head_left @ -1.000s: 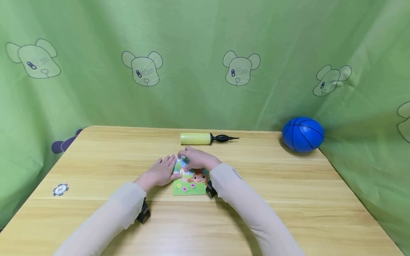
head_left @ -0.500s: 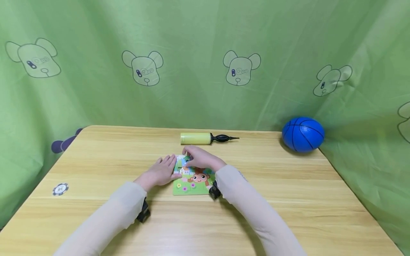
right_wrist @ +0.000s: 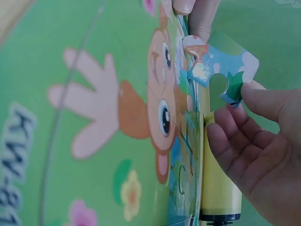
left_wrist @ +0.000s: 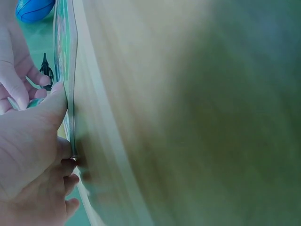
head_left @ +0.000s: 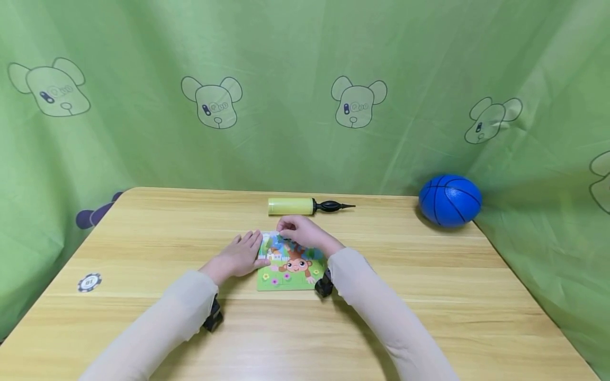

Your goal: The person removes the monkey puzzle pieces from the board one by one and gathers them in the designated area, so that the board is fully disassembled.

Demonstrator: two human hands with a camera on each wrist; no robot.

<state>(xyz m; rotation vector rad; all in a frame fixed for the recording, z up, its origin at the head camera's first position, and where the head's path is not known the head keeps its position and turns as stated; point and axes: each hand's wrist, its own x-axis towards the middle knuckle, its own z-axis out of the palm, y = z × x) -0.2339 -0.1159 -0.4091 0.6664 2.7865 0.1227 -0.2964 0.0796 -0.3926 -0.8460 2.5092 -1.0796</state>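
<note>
Grip: my right hand (head_left: pixel 305 234) pinches a puzzle piece (right_wrist: pixel 221 70) by its edge over the puzzle board's (head_left: pixel 290 264) far corner at the table (head_left: pixel 429 296) centre; left hand (head_left: pixel 238 256), fingers flat, steadies the board's side. Piece looks light, thin, stiff; I'd hold it by the edges.

Your right hand (head_left: pixel 305 235) has slid right and back across the puzzle board (head_left: pixel 290 264), uncovering more of its monkey picture.

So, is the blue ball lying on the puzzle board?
No, in the head view the blue ball sits at the table's far right corner, well apart from the puzzle board between the hands.
</note>
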